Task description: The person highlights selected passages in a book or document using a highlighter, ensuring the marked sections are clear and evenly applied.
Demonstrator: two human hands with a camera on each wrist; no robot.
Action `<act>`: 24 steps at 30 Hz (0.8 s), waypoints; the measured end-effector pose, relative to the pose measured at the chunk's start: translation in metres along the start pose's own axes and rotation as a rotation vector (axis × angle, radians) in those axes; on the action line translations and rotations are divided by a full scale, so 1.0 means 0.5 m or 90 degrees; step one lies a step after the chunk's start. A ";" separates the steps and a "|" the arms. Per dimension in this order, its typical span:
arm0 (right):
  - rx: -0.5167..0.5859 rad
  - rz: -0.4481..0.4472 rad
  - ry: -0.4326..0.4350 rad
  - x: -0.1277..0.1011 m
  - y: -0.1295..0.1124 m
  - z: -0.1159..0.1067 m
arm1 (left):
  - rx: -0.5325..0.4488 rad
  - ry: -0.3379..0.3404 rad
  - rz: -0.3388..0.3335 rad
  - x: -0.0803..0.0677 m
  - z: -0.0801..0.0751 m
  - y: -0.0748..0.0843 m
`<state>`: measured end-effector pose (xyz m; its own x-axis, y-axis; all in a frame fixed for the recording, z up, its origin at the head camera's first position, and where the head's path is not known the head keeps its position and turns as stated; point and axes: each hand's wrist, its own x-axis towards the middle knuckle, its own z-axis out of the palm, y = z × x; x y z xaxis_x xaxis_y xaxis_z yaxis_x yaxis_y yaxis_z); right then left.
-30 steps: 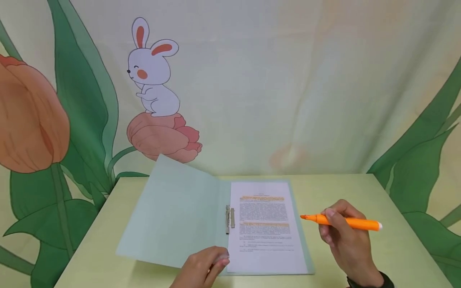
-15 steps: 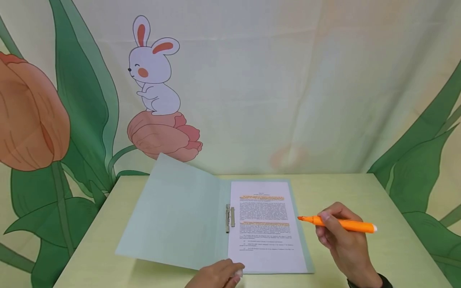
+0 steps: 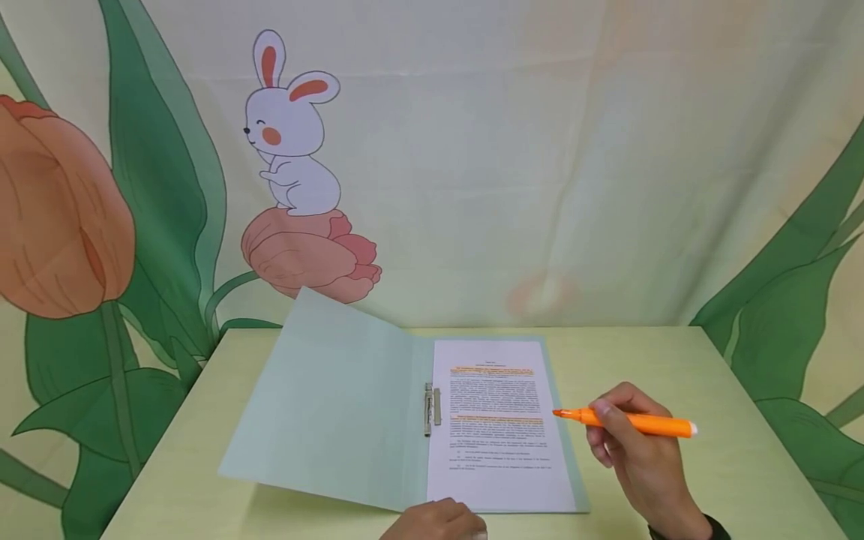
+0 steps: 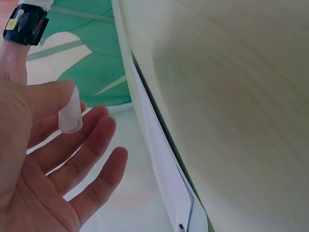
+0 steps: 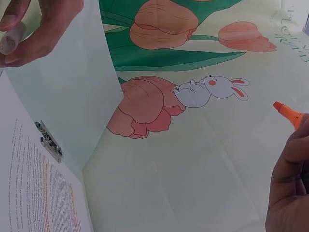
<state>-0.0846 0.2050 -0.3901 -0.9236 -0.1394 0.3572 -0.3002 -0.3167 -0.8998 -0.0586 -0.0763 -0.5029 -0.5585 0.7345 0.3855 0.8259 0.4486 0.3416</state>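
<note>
An open pale-green folder (image 3: 337,405) lies on the table with a printed page (image 3: 499,442) clipped into its right half. Some lines on the page are marked orange. My right hand (image 3: 610,427) grips an orange highlighter (image 3: 641,423), uncapped, its tip at the page's right edge beside a marked line. My left hand (image 3: 445,523) sits at the folder's front edge, below the page, and pinches a clear highlighter cap (image 4: 70,113) between thumb and fingers. The right wrist view shows that left hand (image 5: 38,29) with the cap (image 5: 12,38), and the highlighter tip (image 5: 288,113).
The light green table (image 3: 675,360) stands against a backdrop with a rabbit (image 3: 290,135), tulips and leaves. A metal clip (image 3: 432,409) runs along the folder's spine. The folder's left cover is lifted slightly at its far corner.
My left hand has slid right along the folder's front edge, from the spine to below the page. My right hand has brought the highlighter tip a little left, to the page's edge.
</note>
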 end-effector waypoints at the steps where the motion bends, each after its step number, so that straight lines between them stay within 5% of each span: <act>1: 0.002 -0.001 -0.002 0.000 0.001 0.000 | 0.004 0.003 0.007 0.004 0.001 0.000; 7: 0.023 -0.006 -0.006 0.001 0.006 0.003 | 0.012 -0.008 0.020 0.027 0.010 -0.004; 16: 0.030 0.004 0.007 0.002 0.007 0.000 | 0.014 -0.123 0.004 0.040 0.038 -0.015; 24: 0.028 0.010 0.014 0.002 0.006 0.000 | 0.013 -0.199 -0.071 0.049 0.043 -0.009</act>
<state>-0.0862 0.2041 -0.3924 -0.9332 -0.1240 0.3373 -0.2756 -0.3555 -0.8931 -0.0742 -0.0496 -0.5134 -0.5970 0.7997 0.0643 0.7644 0.5426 0.3481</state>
